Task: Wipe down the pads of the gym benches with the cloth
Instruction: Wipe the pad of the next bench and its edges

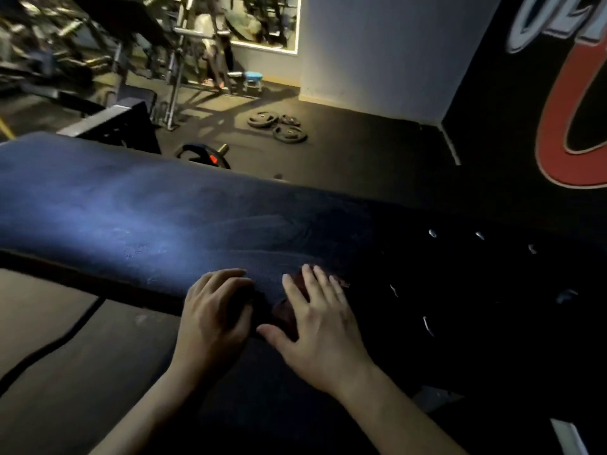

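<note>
A: Dim gym room, dark floor (361,149). What lies in front of you?

B: A long blue bench pad (131,208) crosses your view. It's dull and scuffed, and brightest toward its left end.

A: And the cloth?

B: The cloth (287,311) is dark reddish and sits at the pad's near edge. Most of it is hidden under your right hand (323,326), which presses it flat with fingers straight and spread.

A: Your other hand?

B: Your left hand (213,316) rests just beside it on the same near edge, fingers together over the pad, holding nothing.

A: Beyond the pad's far edge?

B: Weight plates (279,126) lie on the floor, and a blue stool (253,78) stands below a mirror (262,21).
</note>
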`<act>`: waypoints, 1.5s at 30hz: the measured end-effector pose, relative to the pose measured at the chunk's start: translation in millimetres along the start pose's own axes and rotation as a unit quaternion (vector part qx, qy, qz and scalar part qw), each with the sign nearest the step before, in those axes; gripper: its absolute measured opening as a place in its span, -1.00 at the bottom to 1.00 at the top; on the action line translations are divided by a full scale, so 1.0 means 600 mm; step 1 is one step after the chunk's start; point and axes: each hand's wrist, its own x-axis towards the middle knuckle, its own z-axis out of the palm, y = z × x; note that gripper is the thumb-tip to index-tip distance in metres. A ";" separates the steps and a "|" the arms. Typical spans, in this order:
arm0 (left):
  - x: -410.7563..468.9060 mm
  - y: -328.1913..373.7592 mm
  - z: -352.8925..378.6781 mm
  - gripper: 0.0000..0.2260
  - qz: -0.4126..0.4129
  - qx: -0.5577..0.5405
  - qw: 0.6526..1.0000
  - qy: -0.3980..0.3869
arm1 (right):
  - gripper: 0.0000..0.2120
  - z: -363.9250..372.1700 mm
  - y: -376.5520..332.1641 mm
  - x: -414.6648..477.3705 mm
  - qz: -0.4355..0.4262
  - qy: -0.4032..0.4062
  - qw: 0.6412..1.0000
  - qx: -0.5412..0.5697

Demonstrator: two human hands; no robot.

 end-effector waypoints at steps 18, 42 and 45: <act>0.023 0.094 0.089 -0.72 -0.011 0.039 0.998 0.046 | -0.39 -0.055 0.240 0.159 0.139 0.022 0.990 0.005; 0.154 0.219 0.179 -0.59 0.171 0.060 0.982 -0.056 | -0.57 -0.144 0.384 0.105 -0.041 -0.072 0.979 0.186; 0.170 0.226 0.192 -0.69 0.145 0.087 0.984 -0.047 | -0.57 -0.143 0.390 0.100 -0.070 -0.038 0.983 0.164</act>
